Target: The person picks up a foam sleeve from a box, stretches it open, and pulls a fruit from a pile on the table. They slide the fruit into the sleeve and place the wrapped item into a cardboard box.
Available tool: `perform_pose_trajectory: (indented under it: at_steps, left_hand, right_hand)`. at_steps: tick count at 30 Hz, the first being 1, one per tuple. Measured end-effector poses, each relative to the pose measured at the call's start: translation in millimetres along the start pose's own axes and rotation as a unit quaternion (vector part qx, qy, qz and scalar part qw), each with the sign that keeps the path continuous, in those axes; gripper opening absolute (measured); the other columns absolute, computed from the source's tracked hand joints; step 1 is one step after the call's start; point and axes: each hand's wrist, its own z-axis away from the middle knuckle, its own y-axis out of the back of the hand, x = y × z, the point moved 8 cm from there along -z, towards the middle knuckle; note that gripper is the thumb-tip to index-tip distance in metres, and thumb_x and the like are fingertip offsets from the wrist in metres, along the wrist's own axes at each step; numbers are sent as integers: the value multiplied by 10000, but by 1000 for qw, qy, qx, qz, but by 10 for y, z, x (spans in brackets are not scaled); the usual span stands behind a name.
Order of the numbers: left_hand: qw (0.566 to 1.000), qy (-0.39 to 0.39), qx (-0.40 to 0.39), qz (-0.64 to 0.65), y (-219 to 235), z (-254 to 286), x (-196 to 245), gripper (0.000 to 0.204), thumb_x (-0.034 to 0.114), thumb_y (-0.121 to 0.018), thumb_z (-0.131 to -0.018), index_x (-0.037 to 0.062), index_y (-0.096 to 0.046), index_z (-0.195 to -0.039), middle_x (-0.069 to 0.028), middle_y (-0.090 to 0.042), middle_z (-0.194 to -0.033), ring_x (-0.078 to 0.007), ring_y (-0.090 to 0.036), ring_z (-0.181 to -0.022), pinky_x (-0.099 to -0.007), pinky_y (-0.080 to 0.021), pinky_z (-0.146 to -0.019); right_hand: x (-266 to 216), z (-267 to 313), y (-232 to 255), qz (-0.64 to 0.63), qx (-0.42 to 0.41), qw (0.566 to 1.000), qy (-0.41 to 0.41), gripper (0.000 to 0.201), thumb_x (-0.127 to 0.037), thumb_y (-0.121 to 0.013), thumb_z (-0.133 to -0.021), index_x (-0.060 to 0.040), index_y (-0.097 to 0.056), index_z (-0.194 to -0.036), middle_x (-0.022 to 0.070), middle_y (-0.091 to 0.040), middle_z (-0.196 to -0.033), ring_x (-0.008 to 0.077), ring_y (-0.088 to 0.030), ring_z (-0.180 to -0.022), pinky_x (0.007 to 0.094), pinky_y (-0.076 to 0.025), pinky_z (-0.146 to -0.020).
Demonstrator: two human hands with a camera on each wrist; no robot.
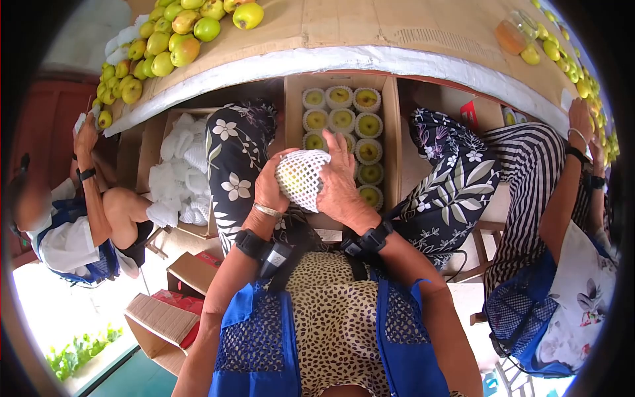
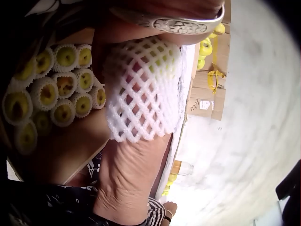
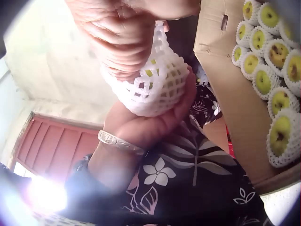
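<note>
A yellow-green apple in a white foam net (image 1: 301,178) is held up in front of the torso, above the open carton. My left hand (image 1: 268,188), with a silver bangle at its wrist, cups the netted apple from the left and below, as the right wrist view also shows. My right hand (image 1: 344,190) lies against the other side of the foam net, its fingers extended upward in the head view. In the right wrist view, the net's mesh (image 3: 153,92) stretches up toward the right hand. Green skin shows through the mesh; the net covers much of the fruit.
Between the knees stands a cardboard carton (image 1: 391,152) with rows of netted apples (image 1: 340,120). A box of loose foam nets (image 1: 187,169) is at the left. Loose apples (image 1: 173,40) lie piled on the cardboard-covered table (image 1: 370,26). People sit on both sides.
</note>
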Motion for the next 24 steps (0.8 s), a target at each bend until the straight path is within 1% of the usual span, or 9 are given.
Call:
perform_pose_trajectory:
  at_steps: [2,6,9,12,15,18,19,21,24]
  left_hand:
    - [997,8,20,67,-32,20,4,358,176,-322,-888,-34,-530,-1089,-131,-600,-1019,-203,-582,-930,-300,-454,-845]
    - [995,-21,70,62,32,31,11,313,182,-340,-880,-11,-539,-1027,-121,-601,-966,-199,-582,-893,-305,-461,-822]
    - [995,-16,68,68,104,-20,-32,307,211,-354,-894,-3,-530,-1027,-115,-598,-961,-197,-582,-881,-313,-464,-813]
    - [996,-17,55,71,69,-11,-23,349,290,-383,-919,2,-515,-1065,-112,-594,-981,-197,-583,-888,-316,-467,-815]
    - [997,-38,-8,67,-52,-9,49,416,368,-401,-926,2,-498,-1099,-112,-591,-1006,-196,-586,-902,-317,-470,-819]
    - [993,16,-55,99,-199,44,38,436,385,-433,-915,3,-489,-1118,-113,-589,-1025,-194,-585,-920,-317,-472,-822]
    - [996,10,-55,68,-190,43,29,412,370,-460,-904,5,-509,-1090,-107,-599,-1013,-192,-590,-912,-320,-476,-816]
    - [997,20,-35,72,-121,20,-23,392,360,-473,-897,8,-525,-1062,-102,-607,-996,-191,-595,-896,-319,-478,-811]
    - [993,15,-5,114,-27,-32,-51,381,361,-452,-902,9,-549,-1012,-103,-622,-958,-202,-605,-868,-327,-479,-805]
  right_hand:
    - [-1,7,-4,-5,13,1000,6,354,-44,-709,-471,70,-582,-780,233,-183,-1378,452,-158,-1286,527,-203,-996]
    - [-22,7,8,8,10,1000,4,374,-38,-719,-461,67,-572,-789,228,-187,-1377,452,-158,-1287,527,-204,-993]
    - [-52,13,31,-11,30,999,13,388,-37,-722,-462,65,-567,-803,222,-205,-1371,453,-168,-1284,531,-206,-990]
    - [11,18,-7,-48,48,998,9,398,-37,-721,-468,62,-566,-820,222,-227,-1361,452,-172,-1283,532,-208,-988]
    - [32,26,-37,-55,46,997,3,387,-39,-718,-478,58,-564,-820,225,-246,-1349,449,-179,-1281,526,-209,-989]
    - [1,27,-8,-39,45,998,-1,418,-48,-717,-489,62,-552,-857,232,-243,-1345,457,-181,-1276,527,-209,-988]
    - [31,29,-22,-32,37,999,-12,433,-53,-719,-493,55,-550,-877,227,-250,-1345,441,-186,-1279,525,-204,-990]
    - [75,35,-77,-22,20,999,-32,463,-63,-724,-501,43,-547,-916,215,-265,-1346,409,-195,-1287,521,-194,-995]
    - [97,4,-46,-94,-2,994,-53,493,-108,-730,-555,2,-542,-997,193,-389,-1284,336,-370,-1212,461,-301,-960]
